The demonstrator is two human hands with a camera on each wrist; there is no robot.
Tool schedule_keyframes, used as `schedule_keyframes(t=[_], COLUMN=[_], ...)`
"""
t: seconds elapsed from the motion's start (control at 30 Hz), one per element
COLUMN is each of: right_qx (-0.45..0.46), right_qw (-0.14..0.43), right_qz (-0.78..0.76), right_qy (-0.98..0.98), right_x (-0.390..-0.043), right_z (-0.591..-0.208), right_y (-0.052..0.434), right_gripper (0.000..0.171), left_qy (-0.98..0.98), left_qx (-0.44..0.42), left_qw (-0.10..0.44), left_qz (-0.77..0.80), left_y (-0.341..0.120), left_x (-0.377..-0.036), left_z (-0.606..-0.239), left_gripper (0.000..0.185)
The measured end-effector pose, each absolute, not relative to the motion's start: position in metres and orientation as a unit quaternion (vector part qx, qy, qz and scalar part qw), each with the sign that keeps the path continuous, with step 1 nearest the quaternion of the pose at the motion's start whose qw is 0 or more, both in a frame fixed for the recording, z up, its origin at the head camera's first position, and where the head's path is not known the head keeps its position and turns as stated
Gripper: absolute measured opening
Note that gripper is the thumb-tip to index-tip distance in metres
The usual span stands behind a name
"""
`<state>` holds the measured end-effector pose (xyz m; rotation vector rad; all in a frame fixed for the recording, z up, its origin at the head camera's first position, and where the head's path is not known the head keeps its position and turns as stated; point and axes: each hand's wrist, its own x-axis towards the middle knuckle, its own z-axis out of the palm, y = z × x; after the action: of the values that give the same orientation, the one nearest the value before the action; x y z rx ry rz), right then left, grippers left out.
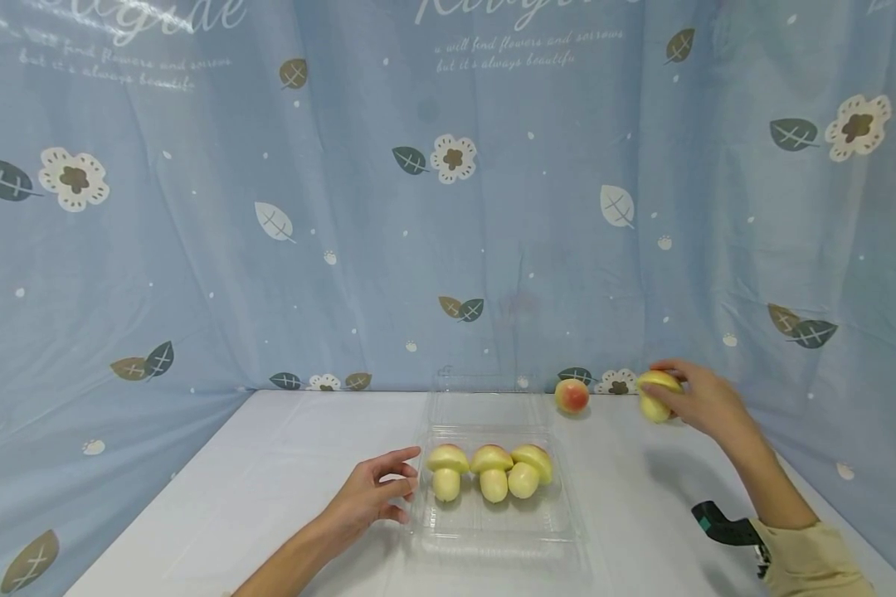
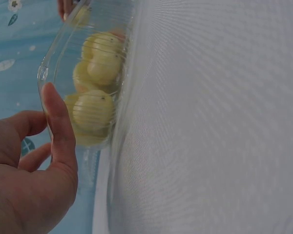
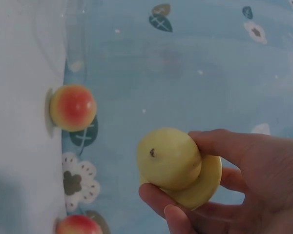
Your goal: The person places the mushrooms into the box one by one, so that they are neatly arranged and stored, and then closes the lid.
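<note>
My right hand holds a yellow mushroom-shaped piece above the back right of the table. In the right wrist view the thumb and fingers curl round its cap, and its rounded stem end faces the camera. My left hand is at the left side of a clear plastic box, fingers loosely bent, fingertips right at the rim. In the left wrist view those fingertips overlap the box's edge. Inside the box lie three similar mushroom-shaped pieces in a row, caps toward the back.
The box's clear lid is swung back toward the curtain. Right of the lid sits a round yellow-and-red piece. Another red-topped piece shows at the right wrist view's lower edge. The white table meets the curtain behind.
</note>
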<state>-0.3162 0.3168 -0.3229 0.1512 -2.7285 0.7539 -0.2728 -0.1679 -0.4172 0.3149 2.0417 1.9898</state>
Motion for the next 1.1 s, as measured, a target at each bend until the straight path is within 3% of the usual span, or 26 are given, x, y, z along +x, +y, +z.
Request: schedule_keyframes(t=[0.37, 1.1], right_qx=[0.077, 0.121], right_qw=[0.169, 0.151], right_qz=[0.250, 0.274], right_qy=[-0.950, -0.942], right_x=[-0.314, -0.301], right_z=[-0.320, -0.317], right_y=[0.302, 0.264], right_gripper=[0.060, 0.050], left_qy=[0.706, 0.708], left_qx=[0.111, 0.114], left_qw=[0.136, 0.139], left_qz=[0.686, 0.682], left_y=[-0.167, -0.167], left_x=[-0.273, -0.274], left_z=[-0.417, -0.417], left_gripper=[0.063, 0.060])
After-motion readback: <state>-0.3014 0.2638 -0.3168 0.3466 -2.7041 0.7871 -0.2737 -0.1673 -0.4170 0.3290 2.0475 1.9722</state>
